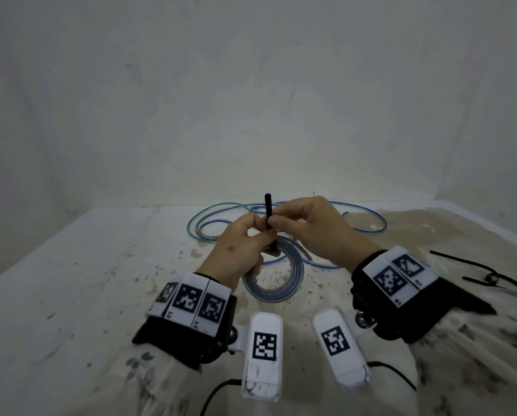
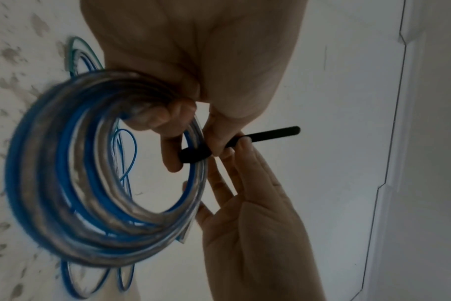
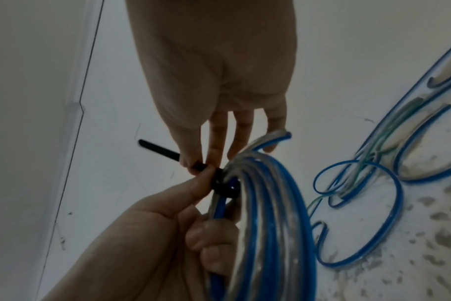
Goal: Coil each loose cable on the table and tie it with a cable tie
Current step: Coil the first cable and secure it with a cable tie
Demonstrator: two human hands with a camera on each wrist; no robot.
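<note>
A coil of blue and clear cable (image 1: 281, 295) hangs from my left hand (image 1: 260, 232), whose fingers curl round its strands (image 2: 65, 183) while the thumb presses at the tie's head. A black cable tie (image 1: 268, 210) is looped round the coil, its tail pointing up. My right hand (image 1: 273, 219) pinches that tail (image 2: 265, 134) between thumb and forefinger, just beside the coil. In the right wrist view the tie's loop (image 3: 223, 187) sits tight against the bundled strands (image 3: 265, 224), and the tail (image 3: 157, 148) sticks out to the left.
Loose blue, clear and green cables (image 1: 209, 219) sprawl on the stained white table (image 1: 71, 280) behind my hands, also visible as loops (image 3: 373, 173). Spare black cable ties (image 1: 461, 259) lie at the right. A white wall stands close behind the table.
</note>
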